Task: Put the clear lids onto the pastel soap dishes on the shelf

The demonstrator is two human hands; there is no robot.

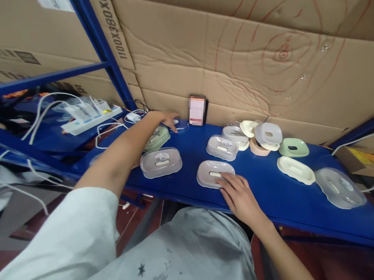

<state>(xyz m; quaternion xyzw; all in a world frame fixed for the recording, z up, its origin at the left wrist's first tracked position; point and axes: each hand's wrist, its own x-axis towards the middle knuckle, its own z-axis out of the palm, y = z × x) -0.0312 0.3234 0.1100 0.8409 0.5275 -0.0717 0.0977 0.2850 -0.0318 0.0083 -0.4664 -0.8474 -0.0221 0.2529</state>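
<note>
Several oval soap boxes with clear lids lie on a blue shelf (266,192). My right hand (239,197) rests flat on the near edge of one lidded box (212,172), fingers spread. My left hand (167,119) reaches far back, its fingertips touching a loose clear lid (181,124) by the cardboard wall. Just under my left forearm sit a green lidded box (158,138) and a white lidded box (161,161).
More boxes stand to the right: a lidded one (222,146), a stacked pile (265,139), a green tray (293,147), a cream tray (296,170), a clear lid (340,188). A power strip (86,118) with white cables lies left. A small blurred card (196,110) leans on the cardboard.
</note>
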